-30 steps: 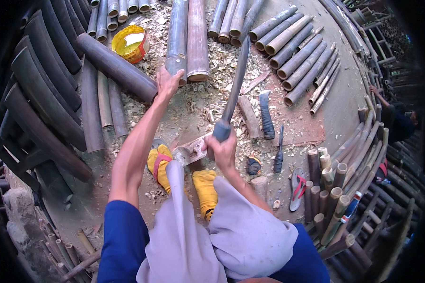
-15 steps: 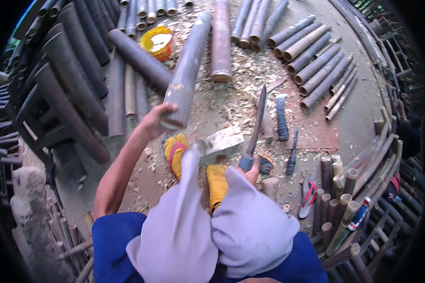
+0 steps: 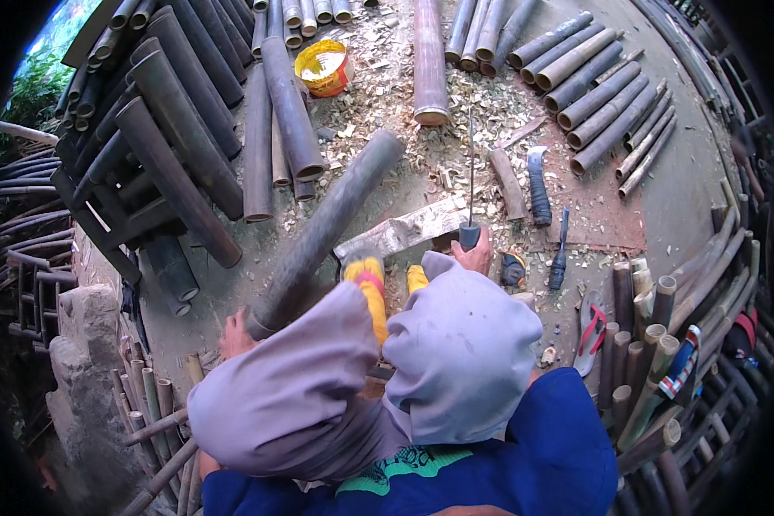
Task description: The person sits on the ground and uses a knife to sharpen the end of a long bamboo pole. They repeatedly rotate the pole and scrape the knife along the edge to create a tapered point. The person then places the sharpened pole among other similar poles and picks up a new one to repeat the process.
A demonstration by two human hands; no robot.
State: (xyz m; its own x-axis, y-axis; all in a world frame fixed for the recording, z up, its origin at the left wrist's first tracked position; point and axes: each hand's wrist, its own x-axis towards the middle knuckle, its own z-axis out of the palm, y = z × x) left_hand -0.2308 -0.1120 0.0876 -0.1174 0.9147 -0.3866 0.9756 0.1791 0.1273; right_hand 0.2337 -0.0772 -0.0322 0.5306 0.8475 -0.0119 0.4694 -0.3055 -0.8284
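My left hand [image 3: 236, 337] is at the near end of a thick dark bamboo tube [image 3: 331, 228], partly hidden beside my left knee. The tube slants away to the right, its far end raised and slightly blurred. In my right hand [image 3: 475, 253], beyond my right knee, is a long knife [image 3: 470, 222] gripped by its dark handle. Its thin blade points away from me and shows nearly edge-on. A pale, flat wood block [image 3: 404, 229] lies between the tube and the knife, in front of my yellow-covered feet [image 3: 371, 288].
Bamboo tubes lie in rows at left and right [image 3: 606, 112]. A yellow bucket [image 3: 324, 69] stands among wood shavings. Right of the knife are a tool with a wrapped handle [image 3: 538, 189], a smaller wrapped tool [image 3: 559, 258] and a sandal [image 3: 591, 331].
My left hand has brought the bamboo tube down and nearer, toward my left knee. The knife has turned from showing its broad side to nearly edge-on. My view has shifted.
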